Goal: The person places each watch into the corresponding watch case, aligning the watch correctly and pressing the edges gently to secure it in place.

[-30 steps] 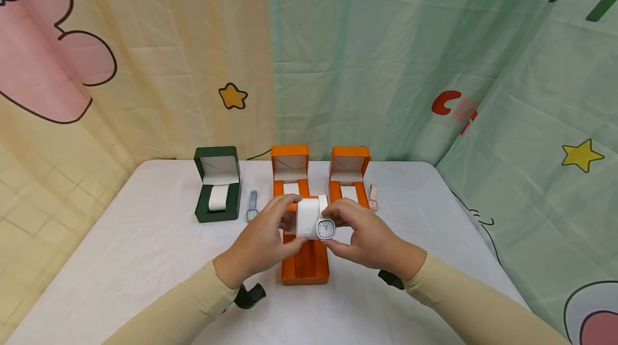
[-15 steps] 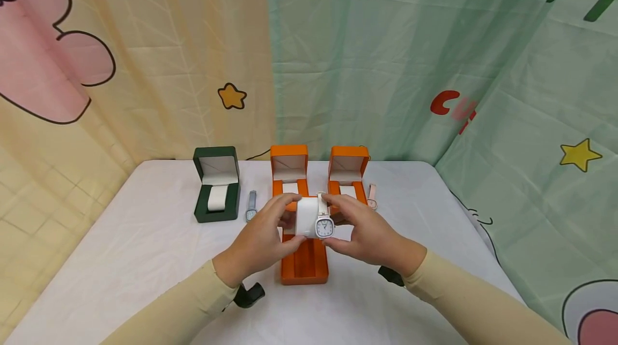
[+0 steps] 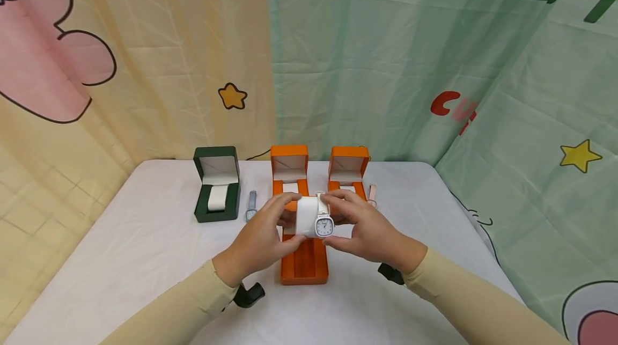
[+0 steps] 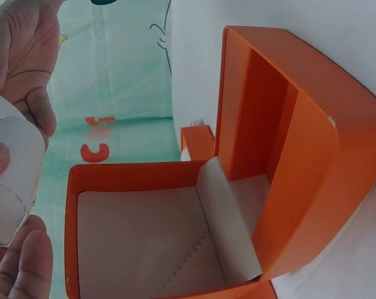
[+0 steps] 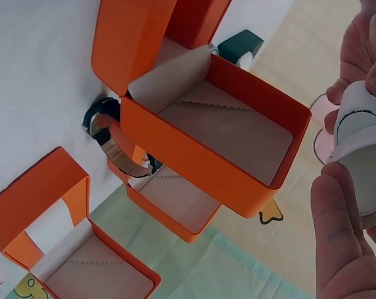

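Note:
My left hand (image 3: 263,237) grips a white watch cushion (image 3: 306,217) by its left end, fingers at the top and thumb at the bottom. Around the cushion's right end sits a white wristwatch (image 3: 324,226), its square dial facing me. My right hand (image 3: 369,229) holds the watch from the right, thumb by the dial's lower edge and fingers at the top. The right wrist view shows the right fingers (image 5: 337,205) against the white strap (image 5: 365,140). Below the hands stands an orange watch box (image 3: 304,278), opened, its compartment bare in the left wrist view.
At the back stand an opened green box (image 3: 233,208) and two opened orange boxes (image 3: 289,151) (image 3: 350,152), with white cushions inside. A blue watch (image 3: 251,206) and a pink watch (image 3: 372,193) lie beside them. The right wrist view adds a dark-and-metal watch (image 5: 116,146).
The white watch has shifted slightly left along the cushion and stands straighter. My right fingers have moved a little along its strap. The left hand stays almost still.

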The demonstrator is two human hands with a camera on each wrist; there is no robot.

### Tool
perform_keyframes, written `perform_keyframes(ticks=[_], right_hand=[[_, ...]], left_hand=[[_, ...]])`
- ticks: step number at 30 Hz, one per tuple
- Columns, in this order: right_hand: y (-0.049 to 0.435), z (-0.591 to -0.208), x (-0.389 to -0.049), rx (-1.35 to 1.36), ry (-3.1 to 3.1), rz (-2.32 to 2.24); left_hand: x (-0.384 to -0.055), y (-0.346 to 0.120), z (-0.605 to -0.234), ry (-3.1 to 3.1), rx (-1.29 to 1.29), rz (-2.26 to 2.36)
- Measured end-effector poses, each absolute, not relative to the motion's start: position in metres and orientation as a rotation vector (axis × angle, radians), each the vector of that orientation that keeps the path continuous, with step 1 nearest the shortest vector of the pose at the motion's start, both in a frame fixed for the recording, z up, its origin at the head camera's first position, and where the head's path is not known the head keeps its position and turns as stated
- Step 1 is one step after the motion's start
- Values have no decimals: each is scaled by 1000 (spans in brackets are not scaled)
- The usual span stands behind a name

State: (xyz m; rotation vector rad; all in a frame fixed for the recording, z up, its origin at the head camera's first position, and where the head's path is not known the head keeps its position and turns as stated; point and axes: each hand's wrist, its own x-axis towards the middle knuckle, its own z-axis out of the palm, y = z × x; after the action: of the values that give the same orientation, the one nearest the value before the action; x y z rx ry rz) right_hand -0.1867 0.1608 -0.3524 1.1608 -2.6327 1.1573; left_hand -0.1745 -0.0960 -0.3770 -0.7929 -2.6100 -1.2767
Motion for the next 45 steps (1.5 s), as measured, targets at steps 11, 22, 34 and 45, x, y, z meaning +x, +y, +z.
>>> perform_keyframes(ticks=[11,22,34,45], right_hand=[[162,-353,-188,1166,-2635,1146],[161,-353,-193,1156,-2644,1247],[160,-350,-193,1136,-2666,1323],[162,-350,-196,1117,-2740,1302]], left_hand=[[-176,-97,-377,-2616,-805,-1280],[-179,-98,-380,-2574,-809,-1316],[-182,-96,-379,-2573,-784,-1382],[-182,-94,-379,-2618,-731,-1496]])
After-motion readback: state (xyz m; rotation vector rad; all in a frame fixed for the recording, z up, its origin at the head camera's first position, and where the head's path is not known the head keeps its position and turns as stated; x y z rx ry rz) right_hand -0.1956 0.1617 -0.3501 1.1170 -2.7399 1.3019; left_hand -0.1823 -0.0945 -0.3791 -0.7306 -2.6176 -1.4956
